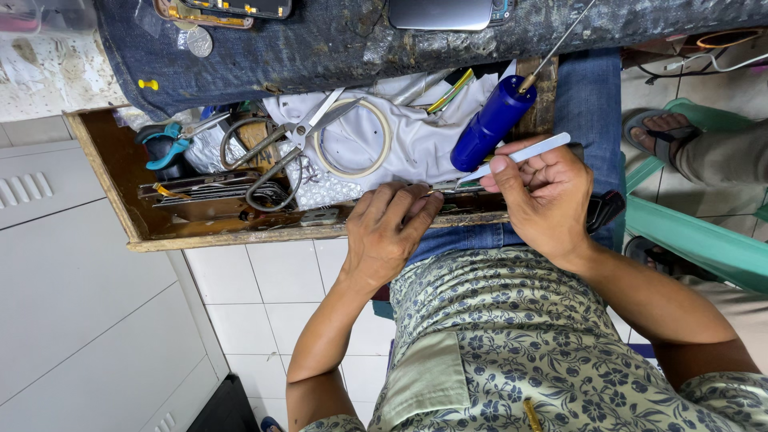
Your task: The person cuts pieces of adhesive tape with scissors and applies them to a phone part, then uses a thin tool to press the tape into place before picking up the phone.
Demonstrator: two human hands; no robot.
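My right hand [541, 196] pinches a slim white tool [524, 154], its tip pointing left toward a small flat part at the drawer's front edge. My left hand [387, 232] rests fingers-down on that same edge of the open wooden drawer [120, 188], pressing on the small part, which is mostly hidden under the fingertips. A blue-handled screwdriver [490, 122] lies just above my right hand, its metal shaft running up to the right.
Inside the drawer lie large scissors [292, 140], a tape ring [352, 138], white cloth [416, 136], teal-handled pliers [164, 144] and flat metal parts. A dark denim-covered bench top [336, 40] holds phones. Another person's sandalled foot [664, 128] and a green chair [696, 240] are at right.
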